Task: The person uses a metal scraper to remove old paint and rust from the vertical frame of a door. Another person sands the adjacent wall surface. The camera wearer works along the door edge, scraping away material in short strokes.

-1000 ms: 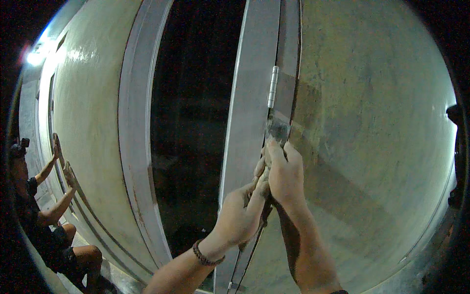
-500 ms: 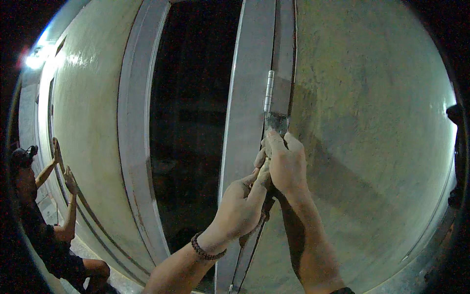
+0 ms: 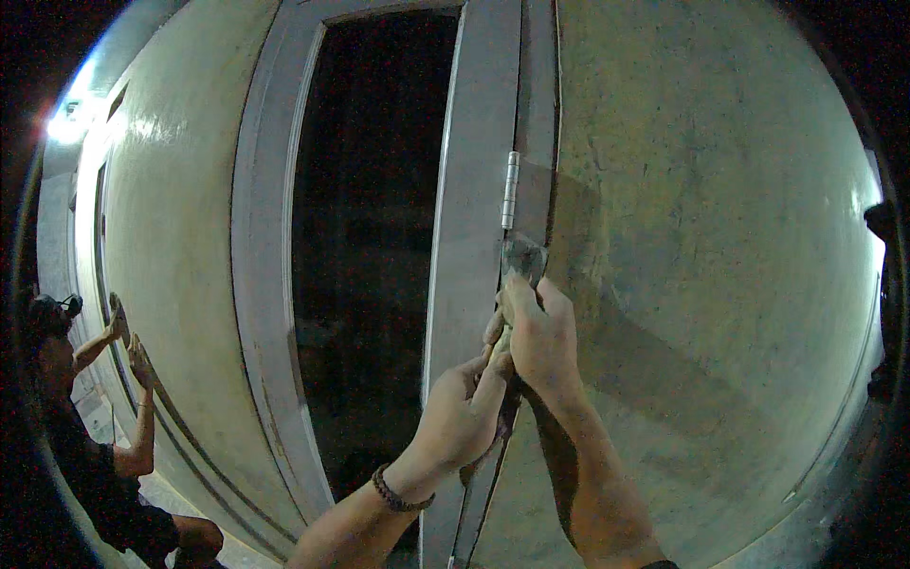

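A building interior under finishing work is shown. Bare, unpainted plaster wall [image 3: 720,237] is seen right of the fingers [image 3: 531,303]. An unfinished grey door frame [image 3: 474,237] with a metal hinge [image 3: 510,190] stands just above them, and a dark doorway [image 3: 370,237] lies to their left. Far left, another person [image 3: 85,455] is seen working the wall by hand.

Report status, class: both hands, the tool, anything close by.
Right hand grips scraper, blade on door frame below hinge. Left hand steadies just beneath. Another person works the wall far left, well apart.
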Available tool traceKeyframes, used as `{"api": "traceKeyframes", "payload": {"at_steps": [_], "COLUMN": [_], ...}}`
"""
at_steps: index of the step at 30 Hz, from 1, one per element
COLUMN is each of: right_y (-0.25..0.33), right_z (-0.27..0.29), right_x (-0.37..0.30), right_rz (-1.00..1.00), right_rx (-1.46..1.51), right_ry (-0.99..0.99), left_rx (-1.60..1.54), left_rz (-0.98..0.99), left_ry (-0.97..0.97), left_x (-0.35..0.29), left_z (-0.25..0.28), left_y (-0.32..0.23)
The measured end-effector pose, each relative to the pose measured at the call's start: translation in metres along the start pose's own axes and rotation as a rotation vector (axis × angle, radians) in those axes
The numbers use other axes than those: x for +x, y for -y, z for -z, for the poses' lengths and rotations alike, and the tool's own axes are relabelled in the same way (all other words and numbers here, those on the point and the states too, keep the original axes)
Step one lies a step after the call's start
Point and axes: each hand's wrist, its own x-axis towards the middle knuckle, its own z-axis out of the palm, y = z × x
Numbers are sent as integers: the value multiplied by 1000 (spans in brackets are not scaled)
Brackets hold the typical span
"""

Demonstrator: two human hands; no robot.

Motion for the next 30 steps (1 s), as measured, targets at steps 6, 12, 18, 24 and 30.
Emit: {"api": "traceKeyframes", "payload": {"at_steps": [6,12,18,24,30], "right_y": [-3,-12,1,-11,-87], "right_z": [4,11,20,75,131], "right_x": [4,7,14,-23,-97], "right_rz": [-12,83,49,311,208], "right_rx": [21,43,432,432,550], "right_ry": [-34,6,-87,-125,-516], "left_rx": [54,47,760,679,993], "left_rz": [77,-54,-235,-414,-738], "left_ry": [20,7,-14,7,1], "left_x": [7,10,26,32,56], "left_z": [0,-7,-3,-17,-15], "left_y": [0,-1,-37,-42,-39]}}
